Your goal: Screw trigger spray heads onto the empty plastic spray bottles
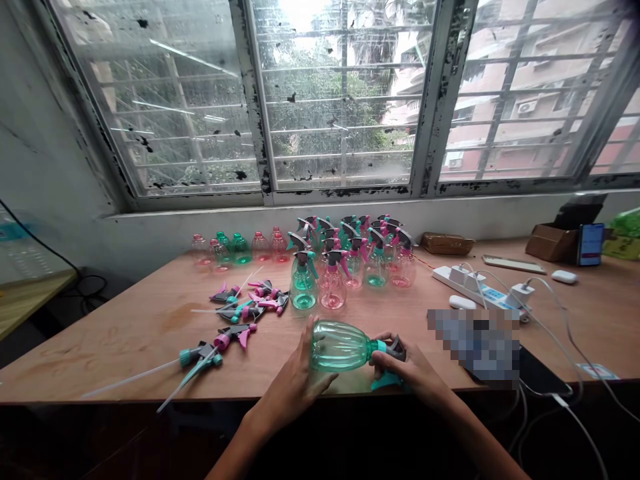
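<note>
A clear green spray bottle (341, 347) lies sideways between my hands, just above the table's front edge. My left hand (305, 363) grips its base end, fingers behind it and thumb below. At the neck, my right hand (397, 363) is closed around the grey and teal trigger sprayer head (395, 349). Loose trigger sprayers (255, 300) in pink, teal and grey lie in a pile to the left, some with thin tubes. Two more sprayers (203, 357) rest nearer the front edge. Behind my hands stand several bottles with sprayers fitted (333, 287), pink and green.
Bottles without sprayers (241, 248) stand at the back left. On the right are a power strip (480, 290) with plugs and trailing cables, a black phone (543, 373), a cardboard box (553, 241) and a brown package (447, 243). A window runs behind the table (135, 333).
</note>
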A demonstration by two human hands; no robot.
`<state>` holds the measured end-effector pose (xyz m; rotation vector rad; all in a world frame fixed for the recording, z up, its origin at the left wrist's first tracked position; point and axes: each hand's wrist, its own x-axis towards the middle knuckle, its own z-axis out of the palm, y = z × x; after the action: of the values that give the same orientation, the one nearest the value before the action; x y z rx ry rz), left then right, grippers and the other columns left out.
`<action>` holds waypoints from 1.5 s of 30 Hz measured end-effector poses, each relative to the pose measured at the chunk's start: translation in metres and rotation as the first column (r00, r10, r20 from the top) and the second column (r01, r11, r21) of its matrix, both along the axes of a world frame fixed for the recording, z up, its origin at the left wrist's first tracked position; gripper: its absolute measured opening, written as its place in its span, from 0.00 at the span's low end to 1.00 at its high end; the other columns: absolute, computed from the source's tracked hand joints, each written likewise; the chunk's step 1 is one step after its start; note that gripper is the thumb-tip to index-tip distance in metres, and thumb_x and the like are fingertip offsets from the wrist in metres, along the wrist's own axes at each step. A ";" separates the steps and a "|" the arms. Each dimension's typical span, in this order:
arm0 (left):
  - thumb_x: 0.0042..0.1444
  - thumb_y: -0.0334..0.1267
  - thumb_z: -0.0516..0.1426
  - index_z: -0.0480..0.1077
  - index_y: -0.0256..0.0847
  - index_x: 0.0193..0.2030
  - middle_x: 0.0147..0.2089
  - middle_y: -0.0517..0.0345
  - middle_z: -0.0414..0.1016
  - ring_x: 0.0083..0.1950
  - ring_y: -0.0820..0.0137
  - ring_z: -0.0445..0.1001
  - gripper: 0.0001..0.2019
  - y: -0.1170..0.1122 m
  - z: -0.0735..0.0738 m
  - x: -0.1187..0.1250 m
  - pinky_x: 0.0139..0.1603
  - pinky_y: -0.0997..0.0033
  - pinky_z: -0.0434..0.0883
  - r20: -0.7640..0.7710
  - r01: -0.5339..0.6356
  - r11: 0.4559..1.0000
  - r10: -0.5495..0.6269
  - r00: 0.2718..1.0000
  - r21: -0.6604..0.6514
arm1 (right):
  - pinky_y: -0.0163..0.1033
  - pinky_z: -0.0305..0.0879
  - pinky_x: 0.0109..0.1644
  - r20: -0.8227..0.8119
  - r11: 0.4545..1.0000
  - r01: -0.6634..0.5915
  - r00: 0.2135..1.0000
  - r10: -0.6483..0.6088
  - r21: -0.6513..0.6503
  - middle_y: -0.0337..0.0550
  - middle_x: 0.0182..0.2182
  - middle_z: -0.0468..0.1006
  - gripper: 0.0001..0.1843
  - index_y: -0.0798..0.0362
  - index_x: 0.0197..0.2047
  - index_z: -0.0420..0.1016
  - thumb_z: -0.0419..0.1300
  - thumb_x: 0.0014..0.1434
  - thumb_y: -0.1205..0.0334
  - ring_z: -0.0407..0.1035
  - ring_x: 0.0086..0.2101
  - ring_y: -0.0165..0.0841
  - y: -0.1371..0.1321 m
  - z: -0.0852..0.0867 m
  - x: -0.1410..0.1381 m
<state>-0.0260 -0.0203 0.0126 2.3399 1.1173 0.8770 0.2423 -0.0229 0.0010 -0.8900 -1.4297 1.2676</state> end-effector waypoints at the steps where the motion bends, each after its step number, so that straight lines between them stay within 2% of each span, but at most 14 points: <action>1: 0.61 0.41 0.62 0.18 0.52 0.74 0.78 0.42 0.39 0.75 0.51 0.54 0.55 0.000 -0.001 0.000 0.72 0.45 0.59 -0.013 -0.008 1.000 0.008 1.000 0.013 | 0.39 0.73 0.34 0.003 1.000 0.003 1.000 -0.003 0.000 0.41 0.28 0.82 0.20 0.53 0.41 0.72 0.69 0.58 0.47 0.76 0.28 0.36 0.000 0.000 0.000; 5: 0.62 0.48 0.61 0.22 0.49 0.75 0.78 0.40 0.37 0.77 0.47 0.44 0.52 0.001 -0.001 -0.002 0.73 0.40 0.53 -0.073 -0.042 0.998 0.045 0.996 0.037 | 0.40 0.73 0.35 0.033 1.000 0.021 0.999 -0.021 0.005 0.42 0.27 0.82 0.20 0.54 0.41 0.72 0.69 0.58 0.47 0.76 0.28 0.37 0.000 0.003 -0.001; 13: 0.60 0.38 0.63 0.25 0.56 0.75 0.76 0.45 0.48 0.74 0.50 0.55 0.52 0.007 -0.007 0.001 0.70 0.45 0.63 0.017 -0.069 0.994 0.067 0.998 0.081 | 0.40 0.72 0.34 -0.004 1.000 0.016 1.000 -0.016 -0.006 0.42 0.28 0.82 0.21 0.54 0.42 0.72 0.69 0.58 0.46 0.76 0.28 0.37 -0.001 0.005 -0.002; 16: 0.59 0.40 0.64 0.24 0.53 0.75 0.76 0.42 0.49 0.72 0.49 0.60 0.54 0.005 -0.007 0.001 0.69 0.45 0.65 0.019 -0.074 0.995 0.073 0.997 0.071 | 0.40 0.71 0.35 -0.005 1.000 0.008 1.000 -0.008 -0.012 0.42 0.28 0.82 0.21 0.54 0.42 0.71 0.69 0.58 0.46 0.77 0.28 0.37 -0.001 0.005 -0.001; 18: 0.59 0.44 0.64 0.21 0.51 0.75 0.77 0.39 0.46 0.74 0.48 0.55 0.56 0.003 -0.005 0.001 0.70 0.44 0.61 -0.004 -0.077 0.995 0.077 0.997 0.067 | 0.41 0.71 0.35 0.000 1.000 0.009 1.000 -0.009 -0.016 0.42 0.28 0.82 0.21 0.54 0.43 0.71 0.69 0.58 0.47 0.77 0.29 0.37 -0.001 0.005 -0.001; 21: 0.60 0.49 0.62 0.21 0.52 0.75 0.78 0.41 0.38 0.77 0.49 0.46 0.54 0.001 0.000 0.001 0.73 0.44 0.56 -0.033 -0.077 0.997 0.078 0.996 0.029 | 0.41 0.72 0.36 0.010 1.000 0.015 1.000 -0.015 -0.014 0.43 0.29 0.82 0.21 0.54 0.43 0.72 0.69 0.57 0.46 0.77 0.29 0.38 -0.001 0.005 -0.001; 24: 0.60 0.47 0.63 0.24 0.54 0.75 0.79 0.45 0.37 0.77 0.51 0.45 0.53 0.001 0.002 0.002 0.73 0.46 0.56 -0.022 -0.072 0.997 0.072 0.997 0.011 | 0.41 0.72 0.35 0.010 1.000 0.014 1.000 -0.014 -0.012 0.43 0.29 0.82 0.22 0.54 0.42 0.71 0.69 0.57 0.46 0.77 0.29 0.38 -0.001 0.005 -0.001; 27: 0.61 0.41 0.63 0.25 0.54 0.75 0.78 0.45 0.40 0.77 0.52 0.48 0.52 0.003 -0.001 0.004 0.72 0.47 0.58 0.020 -0.074 0.997 0.073 0.997 0.037 | 0.41 0.72 0.35 0.001 1.000 0.010 1.000 -0.010 -0.019 0.42 0.28 0.82 0.22 0.54 0.42 0.71 0.69 0.57 0.46 0.77 0.28 0.37 -0.001 0.005 -0.001; 29: 0.62 0.39 0.61 0.24 0.54 0.75 0.77 0.43 0.44 0.75 0.52 0.54 0.51 0.003 -0.004 0.003 0.70 0.47 0.62 0.035 -0.065 0.997 0.064 0.997 0.036 | 0.40 0.72 0.35 0.001 1.000 0.009 1.000 -0.009 -0.020 0.42 0.28 0.82 0.22 0.54 0.42 0.71 0.69 0.57 0.46 0.77 0.28 0.37 -0.001 0.005 -0.001; 32: 0.60 0.41 0.63 0.21 0.53 0.75 0.76 0.40 0.49 0.72 0.50 0.60 0.54 0.002 -0.005 0.001 0.68 0.45 0.65 0.010 -0.055 0.998 0.055 0.998 0.023 | 0.40 0.72 0.35 0.001 1.000 0.008 1.000 -0.008 -0.023 0.42 0.27 0.82 0.22 0.54 0.42 0.71 0.69 0.57 0.46 0.77 0.28 0.37 -0.002 0.005 -0.001; 34: 0.59 0.46 0.64 0.20 0.51 0.75 0.77 0.38 0.47 0.73 0.47 0.58 0.57 0.001 -0.003 0.000 0.69 0.43 0.62 -0.022 -0.067 0.997 0.067 0.997 0.026 | 0.40 0.72 0.35 0.009 1.000 0.005 1.000 -0.005 -0.024 0.42 0.28 0.82 0.21 0.54 0.42 0.71 0.69 0.57 0.46 0.77 0.28 0.38 -0.003 0.006 -0.001; 38: 0.59 0.50 0.63 0.23 0.49 0.75 0.78 0.40 0.41 0.76 0.48 0.49 0.54 0.000 0.001 -0.002 0.72 0.43 0.56 -0.060 -0.067 0.997 0.069 0.996 0.033 | 0.40 0.72 0.35 0.016 1.000 -0.002 1.000 0.002 -0.022 0.42 0.29 0.82 0.21 0.54 0.42 0.72 0.69 0.58 0.46 0.77 0.29 0.37 -0.003 0.007 0.000; 42: 0.59 0.44 0.64 0.24 0.53 0.75 0.78 0.44 0.40 0.77 0.51 0.47 0.54 0.003 0.000 0.000 0.73 0.45 0.56 -0.038 -0.054 0.998 0.055 0.998 0.045 | 0.39 0.72 0.35 0.017 1.000 -0.011 1.000 0.011 -0.019 0.41 0.28 0.82 0.20 0.54 0.43 0.71 0.69 0.58 0.47 0.77 0.28 0.36 -0.003 0.009 0.000; 45: 0.58 0.39 0.64 0.23 0.55 0.75 0.78 0.44 0.44 0.75 0.51 0.54 0.55 0.005 -0.004 0.000 0.71 0.46 0.59 -0.012 -0.058 0.997 0.059 0.998 0.053 | 0.39 0.71 0.35 0.022 1.000 -0.020 1.000 0.020 -0.020 0.41 0.28 0.83 0.20 0.54 0.44 0.71 0.69 0.59 0.47 0.77 0.29 0.36 -0.003 0.008 0.000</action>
<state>-0.0257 -0.0149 0.0090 2.3693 1.1871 0.9230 0.2427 -0.0262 0.0091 -0.9078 -1.4495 1.2924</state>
